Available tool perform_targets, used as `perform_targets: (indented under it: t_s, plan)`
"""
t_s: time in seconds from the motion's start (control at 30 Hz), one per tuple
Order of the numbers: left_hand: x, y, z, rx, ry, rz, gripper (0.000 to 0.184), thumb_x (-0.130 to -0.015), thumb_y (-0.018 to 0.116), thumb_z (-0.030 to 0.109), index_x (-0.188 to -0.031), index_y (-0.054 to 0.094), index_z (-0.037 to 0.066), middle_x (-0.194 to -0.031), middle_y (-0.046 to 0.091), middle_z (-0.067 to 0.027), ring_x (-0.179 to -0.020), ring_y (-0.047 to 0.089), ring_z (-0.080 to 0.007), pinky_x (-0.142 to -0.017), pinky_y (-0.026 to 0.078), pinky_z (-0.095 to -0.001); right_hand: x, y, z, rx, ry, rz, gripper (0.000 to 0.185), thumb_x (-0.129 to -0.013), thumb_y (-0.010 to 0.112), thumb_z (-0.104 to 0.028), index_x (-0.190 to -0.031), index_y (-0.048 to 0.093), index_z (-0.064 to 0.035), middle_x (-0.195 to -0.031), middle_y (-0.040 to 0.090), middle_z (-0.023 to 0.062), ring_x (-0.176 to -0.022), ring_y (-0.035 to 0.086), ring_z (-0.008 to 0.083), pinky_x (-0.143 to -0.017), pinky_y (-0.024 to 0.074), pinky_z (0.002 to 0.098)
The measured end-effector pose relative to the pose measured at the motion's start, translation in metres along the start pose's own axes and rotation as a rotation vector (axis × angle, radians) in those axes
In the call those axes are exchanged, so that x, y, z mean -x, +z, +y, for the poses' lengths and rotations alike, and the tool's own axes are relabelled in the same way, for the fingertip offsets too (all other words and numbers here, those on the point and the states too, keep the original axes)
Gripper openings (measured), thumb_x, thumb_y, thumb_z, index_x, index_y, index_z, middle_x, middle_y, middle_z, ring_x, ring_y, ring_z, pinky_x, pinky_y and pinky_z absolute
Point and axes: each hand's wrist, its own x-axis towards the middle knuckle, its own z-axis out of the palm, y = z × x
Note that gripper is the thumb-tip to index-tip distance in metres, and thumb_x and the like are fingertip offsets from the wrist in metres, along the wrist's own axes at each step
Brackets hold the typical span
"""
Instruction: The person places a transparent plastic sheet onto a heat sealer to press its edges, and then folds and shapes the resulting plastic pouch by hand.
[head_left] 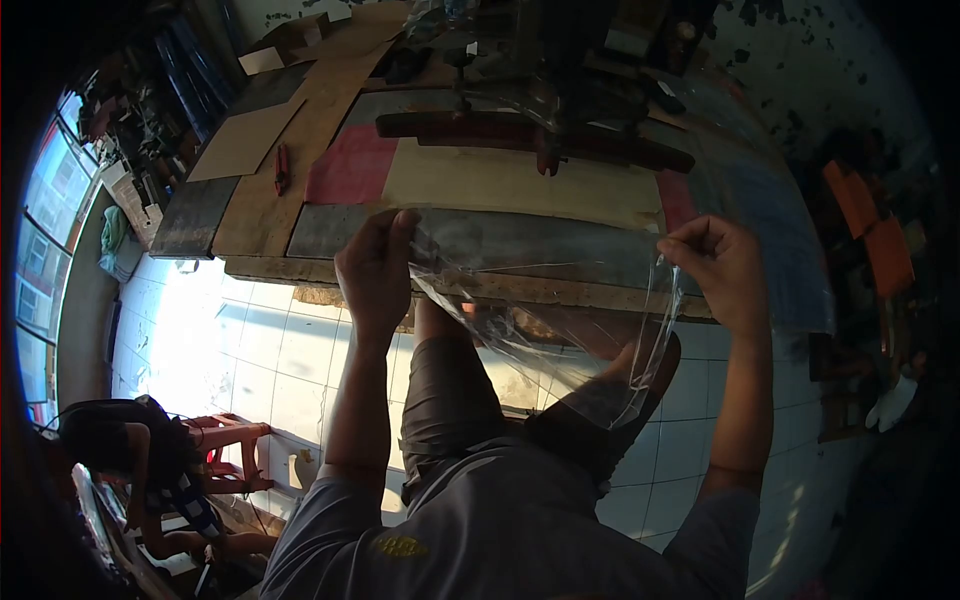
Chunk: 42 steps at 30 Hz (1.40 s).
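Observation:
A clear plastic sheet [540, 335] hangs between my two hands, over the front edge of the table and my lap. My left hand [378, 262] pinches its upper left corner, thumb against fingers. At the other end, my right hand [715, 265] grips the upper right edge between thumb and fingertips. The film sags in folds and is see-through. Beyond it on the table lies a cream panel [520, 185] with pink ends. A dark red bar [460, 127], part of a dark machine, stands over this panel.
Red-handled pliers [282, 170] and brown cardboard [245, 140] lie on the table's left side. A person [140, 450] sits at the lower left by a red stool [235, 445]. Orange objects [885, 250] are at the far right. White floor tiles [290, 345] show below.

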Motion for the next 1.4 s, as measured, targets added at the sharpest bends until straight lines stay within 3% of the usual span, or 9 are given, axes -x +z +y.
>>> perform_targets:
  t_s: [0.13,0.33,0.63,0.93,1.03,1.13,1.23,1.33,1.4]
  plan:
    - [0.001,-0.001,-0.001,0.056,-0.078,-0.005,0.022,-0.103,0.072,0.02,-0.103,0.076,-0.002,-0.076,0.074,-0.0045,-0.07,0.062,-0.0041,-0.064,0.05,-0.0249,-0.003,-0.003,0.004,-0.083,-0.056,0.0,0.023,-0.09,0.082,-0.003,-0.097,0.06,-0.0039,-0.088,0.075,0.0072,-0.082,0.071,0.0105,-0.079,0.0562,0.026]
    - [-0.001,-0.002,-0.002,0.024,-0.068,-0.016,0.024,-0.103,0.072,0.022,-0.104,0.076,-0.002,-0.076,0.074,-0.0047,-0.07,0.062,-0.0041,-0.064,0.05,-0.0248,-0.003,-0.008,0.002,-0.144,-0.077,-0.061,0.022,-0.091,0.08,-0.003,-0.094,0.058,-0.0035,-0.088,0.076,0.0093,-0.089,0.074,0.0142,-0.084,0.0576,0.0287]
    - [-0.006,-0.001,-0.006,0.008,-0.06,-0.06,0.022,-0.102,0.073,0.02,-0.104,0.077,-0.002,-0.08,0.077,-0.0064,-0.073,0.066,-0.0054,-0.066,0.052,-0.0259,-0.005,-0.007,0.009,-0.126,-0.045,-0.079,0.032,-0.094,0.079,-0.008,-0.12,0.066,0.0029,-0.094,0.078,0.0096,-0.096,0.073,0.0147,-0.09,0.0572,0.0296]
    - [-0.004,0.004,-0.004,-0.043,0.035,-0.048,0.016,-0.101,0.073,0.015,-0.103,0.077,0.0,-0.077,0.076,-0.0076,-0.069,0.067,-0.007,-0.063,0.051,-0.0271,-0.002,0.001,0.033,0.137,-0.131,0.036,0.016,-0.096,0.076,-0.014,-0.107,0.077,-0.0029,-0.094,0.08,0.0068,-0.092,0.075,0.0137,-0.084,0.0531,0.0295]
    - [-0.002,0.006,-0.009,-0.054,0.092,-0.043,0.013,-0.101,0.072,0.012,-0.103,0.076,0.0,-0.076,0.075,-0.0073,-0.068,0.069,-0.0089,-0.063,0.052,-0.0275,0.001,0.004,0.037,0.098,-0.092,0.044,0.014,-0.099,0.073,-0.017,-0.102,0.076,-0.0038,-0.096,0.078,0.0058,-0.093,0.072,0.0125,-0.086,0.0502,0.0288]
    - [0.001,0.011,-0.001,0.046,0.07,-0.045,0.007,-0.099,0.072,0.007,-0.101,0.074,0.001,-0.079,0.076,-0.0083,-0.07,0.071,-0.0123,-0.066,0.054,-0.0292,0.006,0.01,0.054,0.193,-0.203,0.141,0.017,-0.104,0.067,-0.02,-0.105,0.07,-0.0036,-0.099,0.074,0.0052,-0.099,0.068,0.0124,-0.093,0.0482,0.0288]
    - [0.014,0.022,-0.017,-0.072,0.231,0.03,0.003,-0.096,0.072,0.003,-0.099,0.072,0.002,-0.085,0.077,-0.0099,-0.075,0.074,-0.0183,-0.07,0.056,-0.0316,0.016,0.036,0.079,-0.225,-0.083,0.218,0.02,-0.109,0.059,-0.023,-0.111,0.063,-0.0041,-0.103,0.072,0.0051,-0.102,0.066,0.0132,-0.097,0.0466,0.0297]
    - [0.044,0.033,-0.032,-0.182,0.242,0.073,0.005,-0.095,0.071,0.0,-0.099,0.071,0.003,-0.089,0.077,-0.0107,-0.081,0.075,-0.0246,-0.072,0.056,-0.0332,0.034,0.06,0.104,-0.211,-0.049,0.325,0.022,-0.112,0.053,-0.026,-0.116,0.058,-0.0041,-0.104,0.072,0.0066,-0.102,0.066,0.0139,-0.097,0.0479,0.0316]
    - [0.066,0.039,-0.057,-0.152,0.293,0.059,0.002,-0.098,0.069,0.003,-0.1,0.069,0.003,-0.091,0.077,-0.0113,-0.085,0.076,-0.0273,-0.076,0.058,-0.0353,0.046,0.075,0.127,-0.192,-0.078,0.406,0.017,-0.112,0.053,-0.019,-0.118,0.057,-0.0039,-0.106,0.073,0.0085,-0.101,0.068,0.0151,-0.094,0.0515,0.0308]
